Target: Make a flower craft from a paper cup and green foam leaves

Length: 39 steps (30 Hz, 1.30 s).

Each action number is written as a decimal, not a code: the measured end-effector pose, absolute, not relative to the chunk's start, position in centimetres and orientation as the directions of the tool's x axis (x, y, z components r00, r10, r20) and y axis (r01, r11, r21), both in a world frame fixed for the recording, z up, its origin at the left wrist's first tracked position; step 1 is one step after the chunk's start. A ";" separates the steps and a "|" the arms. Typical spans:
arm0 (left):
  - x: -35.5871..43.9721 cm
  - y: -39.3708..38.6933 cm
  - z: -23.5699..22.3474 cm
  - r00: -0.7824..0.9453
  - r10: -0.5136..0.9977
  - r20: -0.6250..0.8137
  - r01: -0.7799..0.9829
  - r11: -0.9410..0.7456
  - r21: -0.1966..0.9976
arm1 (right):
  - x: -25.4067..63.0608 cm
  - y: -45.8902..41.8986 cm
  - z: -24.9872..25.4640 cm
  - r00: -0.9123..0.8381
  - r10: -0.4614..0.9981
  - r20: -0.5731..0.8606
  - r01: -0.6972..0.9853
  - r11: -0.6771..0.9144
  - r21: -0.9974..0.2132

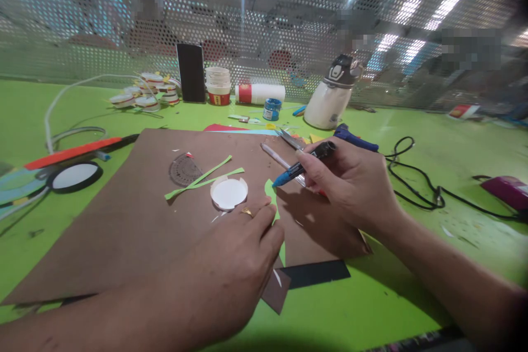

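My right hand [350, 176] is closed around a blue marker [299, 166] with a black rear end. The marker's blue front end meets the top of a light green paper piece [269, 183], or hovers just over it; I cannot tell which. My left hand [251, 236], with a ring on one finger, has its fingers bent and pressed together over that paper, hiding much of it. Just beyond the left fingers lies a white paper disc with a notched rim [229, 194]. Two thin green paper strips [202, 179] cross beside a clear protractor [184, 169]. Underneath is a brown board [136, 220].
A pen [275, 155] and scissors [291, 139] lie beyond the marker. Behind stand a phone [191, 73], paper cups [218, 86], a blue paint jar [272, 109] and a white flask [331, 96]. A black cable [421, 181] runs at right; a roll of tape [75, 176] lies left.
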<state>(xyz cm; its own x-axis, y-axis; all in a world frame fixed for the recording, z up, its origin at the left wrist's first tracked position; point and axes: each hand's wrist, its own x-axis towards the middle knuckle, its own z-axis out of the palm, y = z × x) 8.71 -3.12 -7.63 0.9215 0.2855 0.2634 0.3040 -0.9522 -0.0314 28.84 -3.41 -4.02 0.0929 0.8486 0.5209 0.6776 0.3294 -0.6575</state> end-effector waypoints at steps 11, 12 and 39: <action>8.7 -3.2 -7.4 0.914 0.295 0.278 0.314 -0.949 -0.023 | 28.7 -3.4 -4.0 0.091 0.848 0.522 0.689 0.325 -0.648; 8.8 -3.2 -7.4 0.913 0.294 0.283 0.314 -0.949 -0.027 | 28.7 -3.4 -4.0 0.088 0.851 0.518 0.689 0.324 -0.648; 8.7 -3.1 -7.6 0.922 0.284 0.264 0.297 -0.955 -0.010 | 28.5 -3.6 -4.1 0.098 0.832 0.546 0.689 0.339 -0.641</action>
